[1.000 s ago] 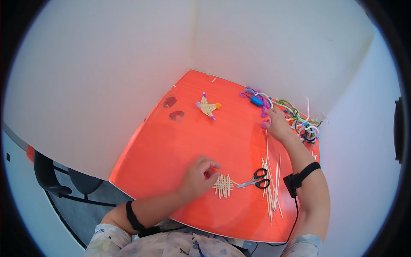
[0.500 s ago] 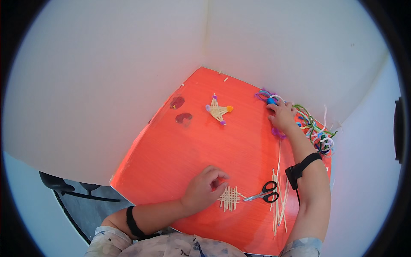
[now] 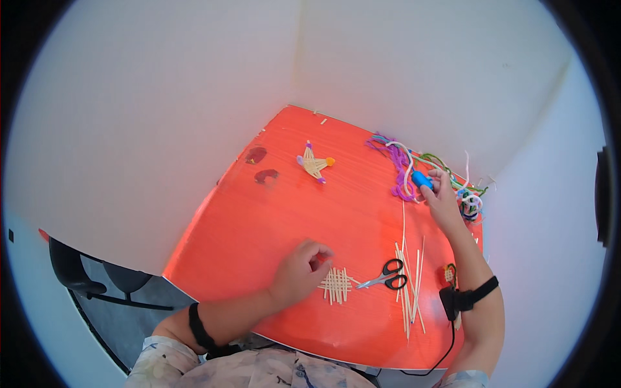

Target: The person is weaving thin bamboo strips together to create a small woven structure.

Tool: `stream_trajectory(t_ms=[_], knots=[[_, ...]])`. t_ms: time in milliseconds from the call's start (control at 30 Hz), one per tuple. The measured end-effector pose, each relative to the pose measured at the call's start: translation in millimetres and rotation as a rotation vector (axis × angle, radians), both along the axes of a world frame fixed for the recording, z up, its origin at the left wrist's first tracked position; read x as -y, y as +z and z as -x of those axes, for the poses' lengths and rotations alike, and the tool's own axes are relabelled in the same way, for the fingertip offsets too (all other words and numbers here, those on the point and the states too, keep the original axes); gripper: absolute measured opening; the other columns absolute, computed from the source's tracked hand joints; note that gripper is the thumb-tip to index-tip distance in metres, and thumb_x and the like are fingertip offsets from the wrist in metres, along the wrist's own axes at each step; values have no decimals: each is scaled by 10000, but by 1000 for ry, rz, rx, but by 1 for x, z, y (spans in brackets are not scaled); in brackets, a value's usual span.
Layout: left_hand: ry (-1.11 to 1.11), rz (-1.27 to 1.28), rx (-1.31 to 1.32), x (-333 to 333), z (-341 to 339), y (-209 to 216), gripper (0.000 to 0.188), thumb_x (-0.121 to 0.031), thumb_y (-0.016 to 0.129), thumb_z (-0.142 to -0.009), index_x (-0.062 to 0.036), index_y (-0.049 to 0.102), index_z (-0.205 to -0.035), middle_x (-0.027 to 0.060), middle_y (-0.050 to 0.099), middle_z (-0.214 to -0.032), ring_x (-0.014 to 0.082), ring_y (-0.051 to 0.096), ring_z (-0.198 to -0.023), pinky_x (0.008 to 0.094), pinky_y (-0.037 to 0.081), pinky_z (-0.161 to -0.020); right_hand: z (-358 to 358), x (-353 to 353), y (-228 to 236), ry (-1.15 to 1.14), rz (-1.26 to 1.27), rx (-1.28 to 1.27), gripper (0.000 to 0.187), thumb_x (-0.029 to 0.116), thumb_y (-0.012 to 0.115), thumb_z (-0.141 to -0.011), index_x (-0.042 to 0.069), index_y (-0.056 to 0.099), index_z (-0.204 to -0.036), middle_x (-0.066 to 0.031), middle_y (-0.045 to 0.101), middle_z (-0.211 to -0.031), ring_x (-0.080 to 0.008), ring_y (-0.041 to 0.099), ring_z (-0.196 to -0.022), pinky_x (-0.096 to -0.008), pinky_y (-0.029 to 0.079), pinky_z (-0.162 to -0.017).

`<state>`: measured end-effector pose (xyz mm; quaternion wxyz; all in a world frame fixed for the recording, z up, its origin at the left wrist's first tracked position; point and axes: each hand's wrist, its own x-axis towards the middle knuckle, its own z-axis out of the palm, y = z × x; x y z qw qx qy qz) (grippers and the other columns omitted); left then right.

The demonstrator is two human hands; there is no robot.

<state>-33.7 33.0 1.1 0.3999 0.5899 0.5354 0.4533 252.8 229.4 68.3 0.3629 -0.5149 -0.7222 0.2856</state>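
Note:
My right hand (image 3: 441,197) is closed on a small blue cylinder-shaped object (image 3: 422,180), held between thumb and fingers at the edge of a tangle of yarn. The tangle includes purple yarn (image 3: 402,184) and a white cord (image 3: 404,155). Loosely curled, my left hand (image 3: 301,273) shows a gap between thumb and index finger, with nothing visible in it. Beside its thumb lies a criss-cross mat of thin pale sticks (image 3: 337,286). Black-handled scissors (image 3: 391,277) point their blades toward this mat.
A star of pale sticks (image 3: 314,163) with coloured tips lies farther back on the red tabletop (image 3: 259,226). Several loose sticks (image 3: 407,291) lie right of the scissors. White panels (image 3: 194,97) stand behind the table. A dark chair (image 3: 77,275) is at the lower left.
My right hand has lifted the blue object out of the yarn and drawn it nearer. My left hand keeps its curled pose by the mat. The view has shifted slightly.

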Motion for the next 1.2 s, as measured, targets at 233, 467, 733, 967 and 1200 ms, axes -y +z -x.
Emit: stream_trajectory(t_ms=[233, 467, 733, 967, 1200], knots=[[67, -84, -58, -4, -1, -7, 141, -51, 659, -844, -28, 617, -977, 44, 597, -876, 107, 568, -703, 256, 487, -646, -13, 105, 42, 11, 276, -123, 285, 87, 550, -931, 18, 498, -1203, -62, 624, -1011, -116, 627, -834, -262, 475, -712], [81, -121, -95, -4, 0, -11, 147, -66, 660, -852, -18, 619, -985, 39, 630, -870, 89, 579, -721, 248, 496, -655, -8, 198, 32, 69, 251, -208, 346, 72, 591, -906, 2, 499, -1232, -49, 607, -1048, -83, 599, -859, -232, 475, -732], [16, -253, -235, 21, 4, 1, 257, -146, 708, -826, -18, 620, -1030, 84, 636, -959, 187, 608, -847, 307, 503, -767, 28, 271, -21, 113, -54, 103, 355, 61, 651, -845, 26, 536, -1179, -113, 594, -1023, -237, 588, -855, -335, 474, -750], [-79, -335, -748, 41, -2, 0, 429, -244, 741, -781, -52, 607, -1140, 135, 566, -1135, 304, 478, -1132, 407, 396, -990, 33, 269, -60, 11, -347, 280, 378, 38, 688, -771, 43, 554, -1125, -155, 543, -1079, -355, 493, -997, -432, 421, -868], [-68, -374, -615, 46, -4, -10, 435, -195, 756, -756, -58, 601, -1139, 130, 558, -1146, 304, 493, -1090, 396, 411, -975, 33, 268, -59, -53, -378, 281, 532, 116, 757, -732, 75, 522, -1207, -160, 470, -1183, -362, 433, -1074, -465, 381, -924]])
